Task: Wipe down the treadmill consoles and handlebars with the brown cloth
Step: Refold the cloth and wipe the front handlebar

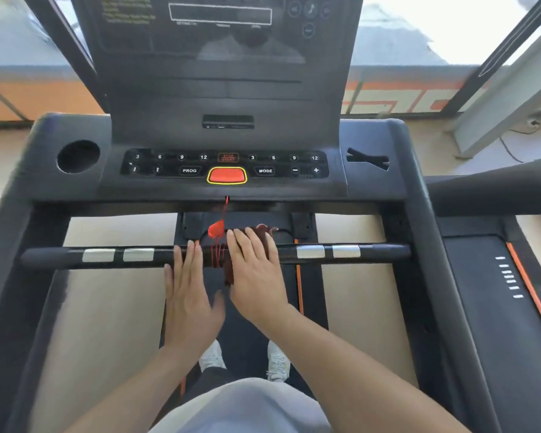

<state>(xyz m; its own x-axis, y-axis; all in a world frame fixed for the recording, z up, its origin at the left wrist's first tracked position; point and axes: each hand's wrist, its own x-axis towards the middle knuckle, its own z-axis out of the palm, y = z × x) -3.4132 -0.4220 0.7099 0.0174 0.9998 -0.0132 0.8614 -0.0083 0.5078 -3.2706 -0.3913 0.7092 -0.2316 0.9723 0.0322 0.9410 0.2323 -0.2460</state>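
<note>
Both hands flat on the front handlebar (372, 253), mid-span. Right hand (256, 276) open, straight fingers pressing the brown cloth (263, 235) draped over the bar; left hand (189, 295) open too, fingers resting bare on the bar just beside it. Risk: red safety cord (217, 254) is wound round the bar right against the cloth. Wiping left could snag it and yank the key out of the console (225, 142). Flat palm, no grip, so the cloth may also slide off.
</note>
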